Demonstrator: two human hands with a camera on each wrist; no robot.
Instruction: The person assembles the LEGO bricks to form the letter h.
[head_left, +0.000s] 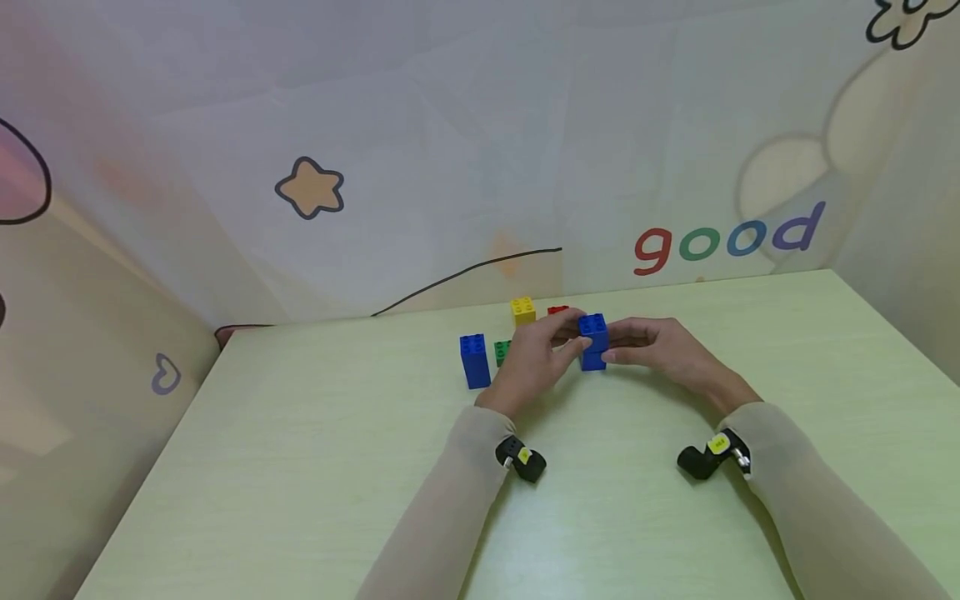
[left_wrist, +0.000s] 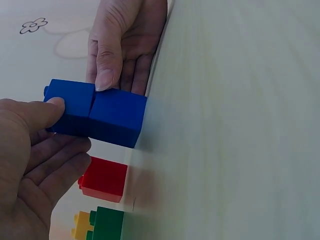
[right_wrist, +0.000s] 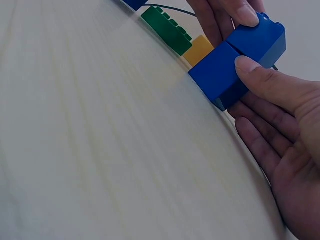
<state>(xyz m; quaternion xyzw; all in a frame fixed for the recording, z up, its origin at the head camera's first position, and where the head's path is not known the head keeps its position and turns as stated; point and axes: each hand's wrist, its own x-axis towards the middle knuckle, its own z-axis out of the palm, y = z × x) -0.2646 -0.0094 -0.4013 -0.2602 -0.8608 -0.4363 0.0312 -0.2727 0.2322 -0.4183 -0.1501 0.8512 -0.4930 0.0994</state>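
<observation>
Two blue building bricks stand one on the other between the hands. My left hand (head_left: pixel 534 362) pinches the upper blue brick (head_left: pixel 593 332), its thumb on the near face. From the other side my right hand (head_left: pixel 671 354) holds the lower blue brick (head_left: pixel 593 362), thumb close to the seam. A thin wedge-shaped gap shows between the upper brick (left_wrist: pixel 77 97) and lower brick (left_wrist: pixel 117 117) in the left wrist view, so they meet slightly tilted. The lower brick's base appears to rest on the table. Some fingers of both hands are hidden behind the bricks.
Left of the hands stands another blue brick (head_left: pixel 475 362), with a green brick (head_left: pixel 501 353) partly behind my left hand. A yellow brick (head_left: pixel 523 311) and a red brick (head_left: pixel 557 309) sit farther back, near the printed wall cloth (head_left: pixel 450 167) along the table's rear edge.
</observation>
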